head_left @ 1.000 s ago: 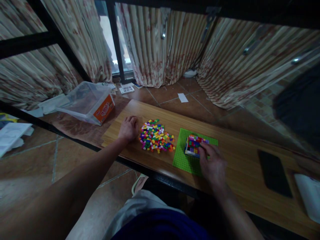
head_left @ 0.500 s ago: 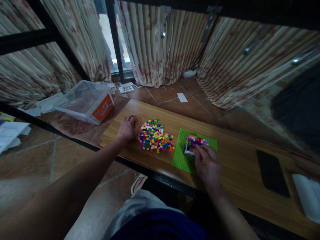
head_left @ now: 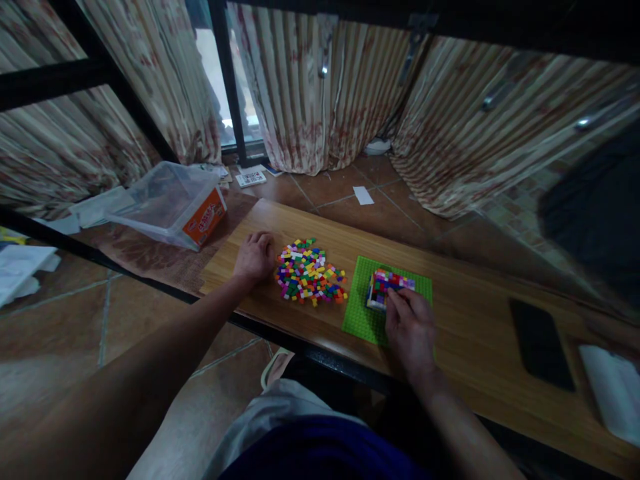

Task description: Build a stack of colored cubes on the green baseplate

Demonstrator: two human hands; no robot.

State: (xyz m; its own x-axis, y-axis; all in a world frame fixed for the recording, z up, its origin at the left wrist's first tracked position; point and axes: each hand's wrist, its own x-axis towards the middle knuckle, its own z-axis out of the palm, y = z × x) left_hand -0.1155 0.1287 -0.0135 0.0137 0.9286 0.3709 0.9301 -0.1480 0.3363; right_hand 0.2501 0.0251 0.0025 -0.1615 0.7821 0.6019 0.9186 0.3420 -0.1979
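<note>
A green studded baseplate (head_left: 356,313) lies on the wooden table, bearing a low block of many-coloured toy bricks (head_left: 384,279). My right hand (head_left: 411,327) reaches over the plate's near right part, its fingers closed in a pinch at the top of the brick build. Whatever sits between those fingertips is too small to make out. Left of the plate spreads a loose pile of small coloured bricks (head_left: 309,273). Against the pile's left side my left hand (head_left: 255,256) rests on the table with its fingers curled; I cannot see anything in it.
The wooden table (head_left: 465,333) carries a dark flat slab (head_left: 541,343) and a white object (head_left: 613,393) at the right. A clear plastic bin (head_left: 167,200) with an orange label stands beyond the table's left end. Striped curtains (head_left: 300,87) hang behind; a white paper (head_left: 363,195) lies on the floor.
My right hand has shifted slightly left over the brick build, its fingers still pinched. My left hand and the loose pile stay as they were; the whole view has drifted slightly.
</note>
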